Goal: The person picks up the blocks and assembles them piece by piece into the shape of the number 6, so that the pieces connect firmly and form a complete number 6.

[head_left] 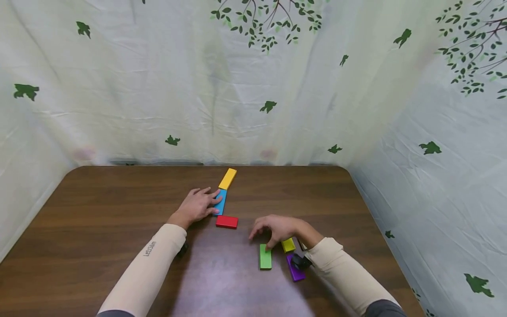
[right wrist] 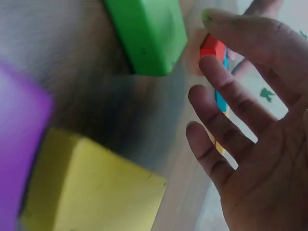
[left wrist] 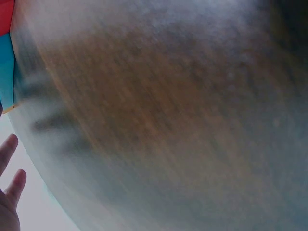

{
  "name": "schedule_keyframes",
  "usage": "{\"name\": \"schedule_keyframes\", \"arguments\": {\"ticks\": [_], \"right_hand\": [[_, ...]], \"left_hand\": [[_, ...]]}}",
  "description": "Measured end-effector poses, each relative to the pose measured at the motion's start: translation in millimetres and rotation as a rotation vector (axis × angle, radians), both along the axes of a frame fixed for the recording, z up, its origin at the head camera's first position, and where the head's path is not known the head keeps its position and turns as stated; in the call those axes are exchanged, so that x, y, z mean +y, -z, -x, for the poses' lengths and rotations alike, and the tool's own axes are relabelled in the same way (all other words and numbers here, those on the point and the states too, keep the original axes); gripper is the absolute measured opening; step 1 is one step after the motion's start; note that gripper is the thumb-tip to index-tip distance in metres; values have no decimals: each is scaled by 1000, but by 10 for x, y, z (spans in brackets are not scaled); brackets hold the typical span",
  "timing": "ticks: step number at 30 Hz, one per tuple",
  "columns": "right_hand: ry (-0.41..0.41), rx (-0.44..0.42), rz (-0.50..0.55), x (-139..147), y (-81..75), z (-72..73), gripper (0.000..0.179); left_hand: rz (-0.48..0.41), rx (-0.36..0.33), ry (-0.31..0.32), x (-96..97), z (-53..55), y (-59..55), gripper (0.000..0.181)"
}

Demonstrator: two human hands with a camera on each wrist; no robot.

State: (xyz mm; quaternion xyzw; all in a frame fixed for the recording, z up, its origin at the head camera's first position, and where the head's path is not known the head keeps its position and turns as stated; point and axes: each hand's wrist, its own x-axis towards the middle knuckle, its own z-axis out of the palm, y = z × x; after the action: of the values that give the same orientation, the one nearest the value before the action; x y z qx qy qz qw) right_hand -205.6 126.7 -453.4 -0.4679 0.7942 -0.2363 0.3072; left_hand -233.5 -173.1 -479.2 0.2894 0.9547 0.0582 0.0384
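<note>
My left hand (head_left: 197, 204) rests with spread fingers at the left side of a blue block (head_left: 222, 206), its fingertips touching it. An orange-yellow block (head_left: 227, 178) meets the blue one at its far end, and a red block (head_left: 227, 222) lies crosswise at the near end. Over the table, my right hand (head_left: 279, 226) is loosely bent and holds nothing; its thumb is close to the far end of a green block (head_left: 266, 257). Below the right wrist lie a yellow block (right wrist: 106, 187) and a purple block (right wrist: 19, 110), both partly hidden in the head view.
The brown wooden table (head_left: 119, 198) has rounded far corners. A pale curtain (head_left: 190, 88) with leaf and bird prints hangs behind it and along the sides. Some pale-edged thing beside the right wrist is mostly covered; I cannot tell what it is.
</note>
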Motion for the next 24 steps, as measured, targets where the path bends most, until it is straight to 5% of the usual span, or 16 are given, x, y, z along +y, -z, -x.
{"name": "schedule_keyframes", "arguments": {"ticks": [7,24], "right_hand": [[-64,-67,-33,71,52,-79,43],[-120,-10,-85,34,114,-106,41]], "left_hand": [[5,-1,0,17,-3,-16,56],[1,-9,-6,12,0,-11,56]]}}
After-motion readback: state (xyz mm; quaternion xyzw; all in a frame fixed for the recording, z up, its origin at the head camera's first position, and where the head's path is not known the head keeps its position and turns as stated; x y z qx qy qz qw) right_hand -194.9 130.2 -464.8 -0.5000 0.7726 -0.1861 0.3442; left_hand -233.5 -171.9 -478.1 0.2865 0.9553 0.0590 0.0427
